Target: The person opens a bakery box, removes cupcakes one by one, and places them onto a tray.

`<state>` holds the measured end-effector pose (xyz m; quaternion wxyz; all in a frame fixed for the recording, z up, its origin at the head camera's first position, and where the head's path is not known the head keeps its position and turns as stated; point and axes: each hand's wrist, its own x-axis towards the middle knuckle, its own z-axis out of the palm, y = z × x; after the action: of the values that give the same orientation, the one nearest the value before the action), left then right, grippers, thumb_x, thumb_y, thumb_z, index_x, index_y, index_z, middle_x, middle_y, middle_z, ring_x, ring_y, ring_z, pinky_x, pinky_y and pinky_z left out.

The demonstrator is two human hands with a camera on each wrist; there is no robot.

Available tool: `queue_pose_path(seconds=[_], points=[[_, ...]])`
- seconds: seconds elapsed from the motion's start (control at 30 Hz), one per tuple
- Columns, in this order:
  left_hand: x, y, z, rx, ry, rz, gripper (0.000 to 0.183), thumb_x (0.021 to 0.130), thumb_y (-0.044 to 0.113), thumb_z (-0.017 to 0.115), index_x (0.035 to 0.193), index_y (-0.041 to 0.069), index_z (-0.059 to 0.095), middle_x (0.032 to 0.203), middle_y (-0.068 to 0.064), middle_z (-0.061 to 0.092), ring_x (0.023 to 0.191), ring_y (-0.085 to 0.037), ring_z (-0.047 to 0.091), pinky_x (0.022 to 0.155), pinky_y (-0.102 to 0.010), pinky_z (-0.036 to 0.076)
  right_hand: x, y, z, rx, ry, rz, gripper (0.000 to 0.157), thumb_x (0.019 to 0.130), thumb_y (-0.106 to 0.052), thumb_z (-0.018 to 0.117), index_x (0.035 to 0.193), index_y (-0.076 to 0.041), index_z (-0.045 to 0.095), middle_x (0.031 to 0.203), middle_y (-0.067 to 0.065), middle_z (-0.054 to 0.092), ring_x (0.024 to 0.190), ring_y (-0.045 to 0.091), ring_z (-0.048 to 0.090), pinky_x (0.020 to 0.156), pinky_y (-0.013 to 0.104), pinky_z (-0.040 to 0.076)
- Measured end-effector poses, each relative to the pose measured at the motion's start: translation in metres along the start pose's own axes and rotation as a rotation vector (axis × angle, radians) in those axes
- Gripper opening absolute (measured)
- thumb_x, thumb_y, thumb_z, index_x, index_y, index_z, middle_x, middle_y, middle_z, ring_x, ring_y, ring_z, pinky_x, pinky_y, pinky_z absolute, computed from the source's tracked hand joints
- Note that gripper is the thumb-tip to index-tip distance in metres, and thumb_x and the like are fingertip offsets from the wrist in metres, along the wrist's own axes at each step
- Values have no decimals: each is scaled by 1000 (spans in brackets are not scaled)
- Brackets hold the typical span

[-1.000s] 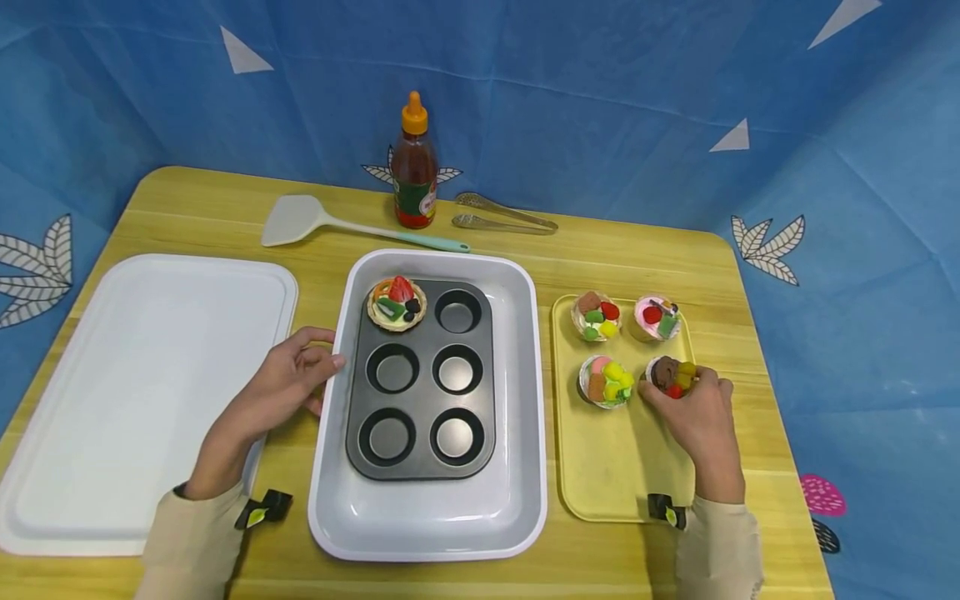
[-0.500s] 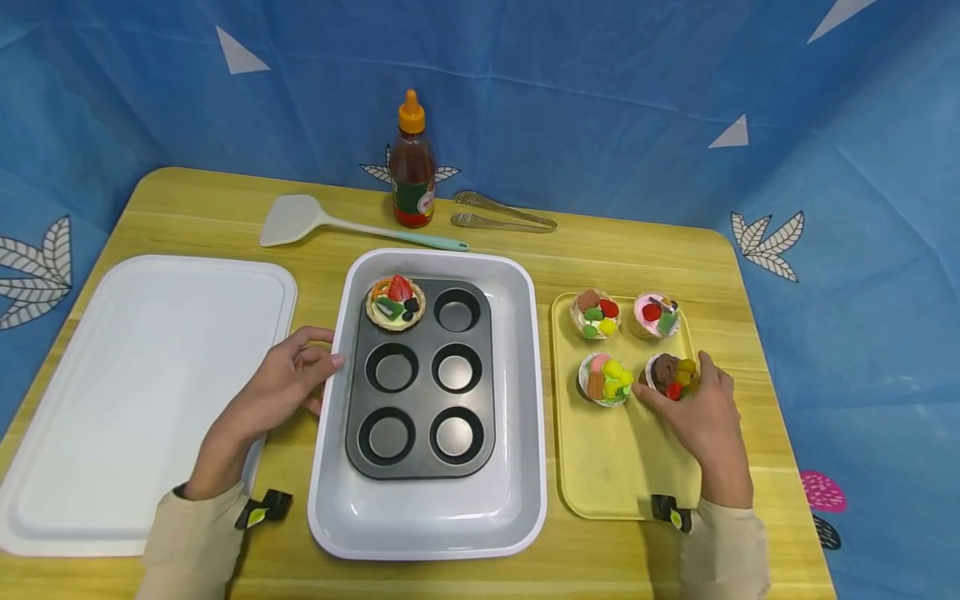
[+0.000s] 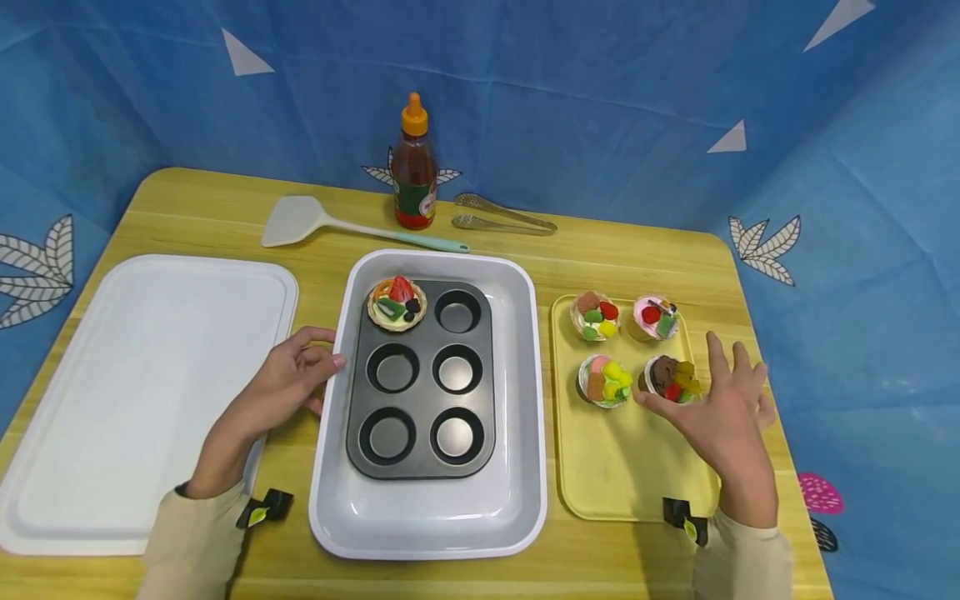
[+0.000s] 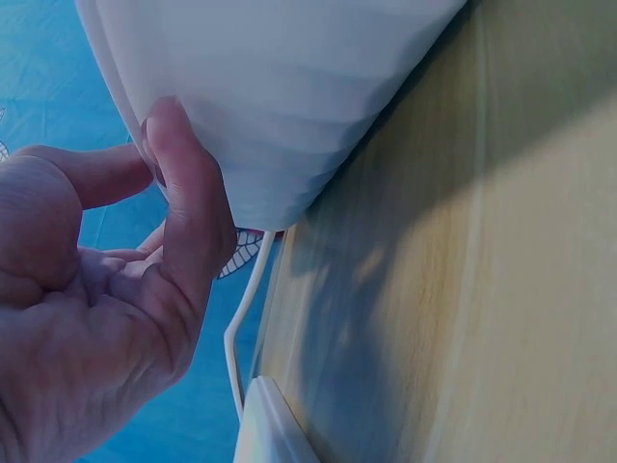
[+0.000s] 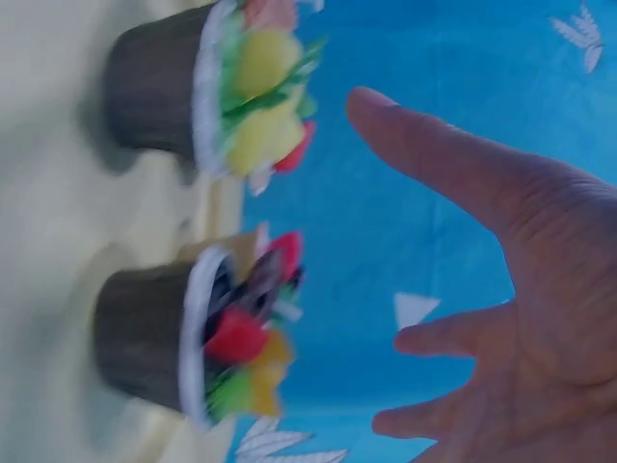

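My left hand (image 3: 288,379) pinches the left rim of the white deep tray (image 3: 517,517); the left wrist view shows thumb and fingertip on that rim. Inside the tray lies a dark muffin pan (image 3: 422,379) with a fruit tart (image 3: 396,304) in its upper left cup. My right hand (image 3: 720,417) is spread, with nothing between its fingers, just beside the chocolate cupcake (image 3: 670,379). That cupcake stands upright on the yellow tray (image 3: 600,483), along with a yellow-topped cupcake (image 3: 604,381), a pink cupcake (image 3: 656,317) and another fruit-topped cupcake (image 3: 596,316).
On the left lies a flat white tray (image 3: 150,400). Along the back are a white spatula (image 3: 296,221) with a green handle end, a sauce bottle (image 3: 414,175) standing upright, and metal tongs (image 3: 502,215). Behind the table hangs a blue cloth (image 3: 600,100).
My right hand has let go of the chocolate cupcake, spread its fingers and drawn back to the right. The cupcake stays on the yellow tray. My left hand has not moved.
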<state>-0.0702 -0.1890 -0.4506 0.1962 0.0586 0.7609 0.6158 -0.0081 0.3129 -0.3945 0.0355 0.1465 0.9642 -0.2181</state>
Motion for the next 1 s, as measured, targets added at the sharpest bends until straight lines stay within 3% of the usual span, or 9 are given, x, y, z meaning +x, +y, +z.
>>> queue_pose_path(seconds=[0.27, 0.53, 0.7, 1.0], points=[[-2, 0, 0, -4, -2, -3, 46, 102, 16, 59, 136, -8, 39, 99, -29, 65, 64, -29, 70, 51, -45, 61, 3, -49, -5, 35, 47, -167, 125, 70, -52, 88, 160, -7, 13, 162, 28, 4, 147, 51, -3, 99, 81, 10], [-1, 2, 0, -9, -8, -28, 47, 102, 17, 60, 136, -7, 39, 101, -29, 65, 67, -30, 71, 52, -46, 61, 7, -107, 4, 124, 77, -342, 121, 65, -48, 93, 158, -13, 25, 163, 19, 14, 151, 41, 1, 108, 74, 6], [-2, 2, -1, -5, -3, -41, 46, 102, 17, 60, 136, -6, 39, 101, -30, 65, 65, -31, 71, 52, -47, 61, 12, -140, 13, 126, 63, -426, 122, 62, -49, 94, 157, -14, 27, 163, 15, 16, 151, 38, 4, 111, 73, 4], [-1, 2, 0, -23, -7, -67, 46, 102, 17, 60, 136, -5, 39, 101, -30, 66, 65, -34, 71, 53, -50, 60, 13, -193, 16, 103, 58, -545, 122, 59, -64, 89, 156, -19, 32, 161, 10, 21, 146, 34, 16, 107, 61, 18]])
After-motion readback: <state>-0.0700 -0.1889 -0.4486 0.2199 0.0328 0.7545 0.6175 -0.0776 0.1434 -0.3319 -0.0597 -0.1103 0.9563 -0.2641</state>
